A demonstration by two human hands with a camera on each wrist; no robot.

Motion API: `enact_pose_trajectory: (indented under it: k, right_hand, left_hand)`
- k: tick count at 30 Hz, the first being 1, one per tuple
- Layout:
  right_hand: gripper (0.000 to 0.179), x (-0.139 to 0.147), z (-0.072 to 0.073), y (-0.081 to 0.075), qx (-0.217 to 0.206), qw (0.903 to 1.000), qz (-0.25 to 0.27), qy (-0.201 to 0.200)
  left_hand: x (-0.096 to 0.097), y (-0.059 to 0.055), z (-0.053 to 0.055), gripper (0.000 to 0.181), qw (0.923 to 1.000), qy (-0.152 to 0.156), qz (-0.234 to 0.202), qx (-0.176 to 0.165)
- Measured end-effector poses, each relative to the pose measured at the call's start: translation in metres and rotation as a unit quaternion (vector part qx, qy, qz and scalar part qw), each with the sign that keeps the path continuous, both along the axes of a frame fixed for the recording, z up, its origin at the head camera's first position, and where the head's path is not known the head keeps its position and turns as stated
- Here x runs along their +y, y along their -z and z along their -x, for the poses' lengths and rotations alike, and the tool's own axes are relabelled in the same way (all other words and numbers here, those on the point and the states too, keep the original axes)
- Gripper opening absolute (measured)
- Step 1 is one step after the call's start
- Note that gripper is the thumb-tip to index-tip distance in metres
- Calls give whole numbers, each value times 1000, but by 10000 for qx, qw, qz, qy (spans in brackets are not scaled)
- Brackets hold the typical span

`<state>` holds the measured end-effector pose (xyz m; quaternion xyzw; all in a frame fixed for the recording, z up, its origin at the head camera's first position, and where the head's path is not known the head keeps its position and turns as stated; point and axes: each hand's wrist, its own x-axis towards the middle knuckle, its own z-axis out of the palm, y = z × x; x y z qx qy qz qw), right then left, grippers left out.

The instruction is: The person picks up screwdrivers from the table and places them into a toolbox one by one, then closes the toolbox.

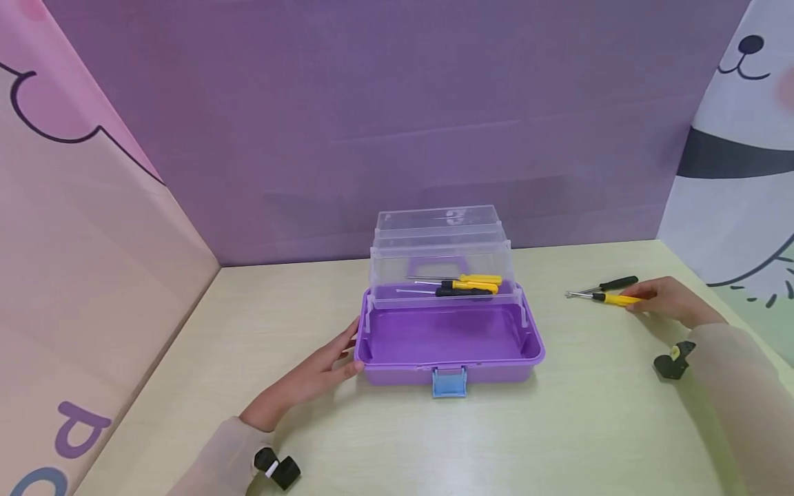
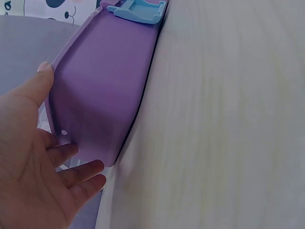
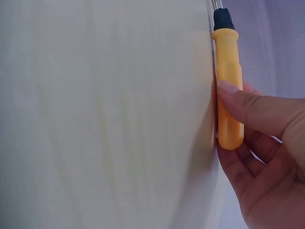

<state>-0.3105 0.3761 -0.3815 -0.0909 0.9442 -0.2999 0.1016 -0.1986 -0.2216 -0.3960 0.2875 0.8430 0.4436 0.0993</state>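
Observation:
A purple toolbox (image 1: 446,375) with a blue latch (image 1: 449,383) stands on the table, its clear upper part (image 1: 440,238) raised at the back. At the box's left end is my left hand (image 1: 319,372); in the left wrist view its thumb touches the rim, and the fingers (image 2: 81,174) lie loosely extended by the end wall. On the right, my right hand (image 1: 673,302) pinches the handle of a yellow screwdriver (image 1: 620,300) between thumb and fingers. This screwdriver lies low at the tabletop, beside a black-handled screwdriver (image 1: 619,283).
Two yellow-handled screwdrivers, one of them the upper yellow screwdriver (image 1: 480,279), and a black screwdriver (image 1: 462,292) lie in the clear raised part. A purple backdrop (image 1: 397,124) closes off the table's (image 1: 298,296) back; printed panels (image 1: 80,262) stand at both sides.

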Motion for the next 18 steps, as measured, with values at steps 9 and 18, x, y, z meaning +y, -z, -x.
enact_pose_trajectory:
  k: [9, 18]
  right_hand:
    - [38, -3, -3, -3, 111, 9999, 46, -64]
    - [39, -4, -2, 0, 88, 9999, 31, -39]
  left_hand:
    - [0, -2, -2, 74, 10000, -22, -6, -59]
    - [1, -3, -2, 73, 9999, -46, 9, -111]
